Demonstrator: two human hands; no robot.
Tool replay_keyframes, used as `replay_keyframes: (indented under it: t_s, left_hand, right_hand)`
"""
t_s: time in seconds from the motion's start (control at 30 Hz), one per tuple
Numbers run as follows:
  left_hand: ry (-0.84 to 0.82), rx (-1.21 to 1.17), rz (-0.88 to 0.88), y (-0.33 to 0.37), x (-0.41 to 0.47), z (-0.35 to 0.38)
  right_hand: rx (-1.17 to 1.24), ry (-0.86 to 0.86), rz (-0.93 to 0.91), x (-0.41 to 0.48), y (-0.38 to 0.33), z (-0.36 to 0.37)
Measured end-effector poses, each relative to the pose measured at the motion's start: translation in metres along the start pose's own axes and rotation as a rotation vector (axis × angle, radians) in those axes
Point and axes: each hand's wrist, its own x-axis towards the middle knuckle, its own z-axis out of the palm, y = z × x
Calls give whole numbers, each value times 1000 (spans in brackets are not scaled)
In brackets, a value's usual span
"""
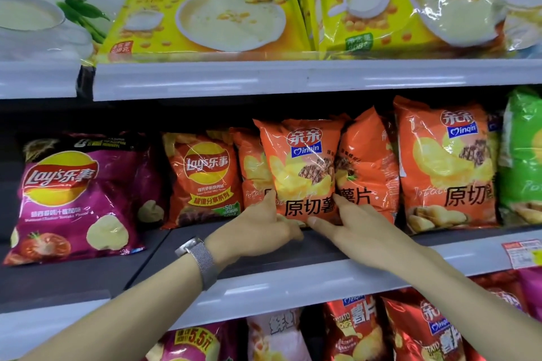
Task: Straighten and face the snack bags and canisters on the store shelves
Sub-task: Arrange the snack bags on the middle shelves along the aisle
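An orange Qinqin chip bag [302, 167] stands upright and front-facing at the middle of the centre shelf [264, 281]. My left hand [264, 228], with a metal watch on the wrist, grips its lower left edge. My right hand [349, 223] grips its lower right edge, thumb under the bottom. More orange Qinqin bags stand behind it [366, 167] and to the right [445, 164]. An orange Lay's bag [202, 179] stands to its left, and a purple Lay's bag [76, 199] leans back at far left.
Large yellow soy-milk powder bags [211, 12] fill the upper shelf. A green bag [522, 161] stands at the right end of the centre shelf. Red and pink chip bags [352, 331] sit on the lower shelf. A price tag [522, 253] hangs on the shelf rail.
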Motion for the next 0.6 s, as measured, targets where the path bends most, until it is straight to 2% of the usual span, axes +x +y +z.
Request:
replay_keyframes:
  t_s: [0.2,0.3,0.6]
  left_hand:
    - [8,272,-38,-11,-2,0]
    - [-32,291,-88,-14,-5,0]
    - [-47,245,-68,-15,-10,3]
  right_hand:
    - [-5,68,-4,-4,5,1]
    - [-22,76,-6,-5,4,1]
    - [-22,65,14,-2,3,5]
